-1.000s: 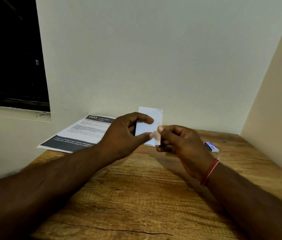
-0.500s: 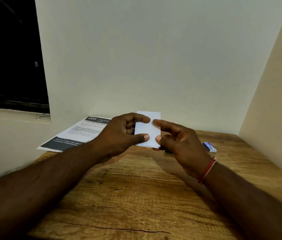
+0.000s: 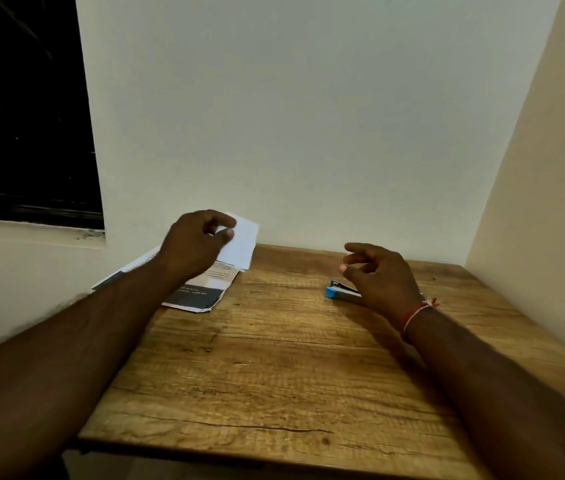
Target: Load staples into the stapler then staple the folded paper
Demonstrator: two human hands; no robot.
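My left hand (image 3: 198, 242) pinches the white folded paper (image 3: 243, 245) between thumb and fingers and holds it up above the printed sheet at the table's far left. My right hand (image 3: 376, 271) hovers with loosely curled fingers and holds nothing. Just below and in front of it lies a small blue stapler (image 3: 339, 292) on the wooden table (image 3: 274, 368); the hand hides the stapler's rear part.
A printed sheet (image 3: 201, 289) with dark bands lies at the table's far left corner, partly over the edge. White walls stand close behind and on the right. A dark window is at the upper left.
My right hand has let go of the paper and moved right, over the stapler. My left hand has carried the paper to the left, above the printed sheet.
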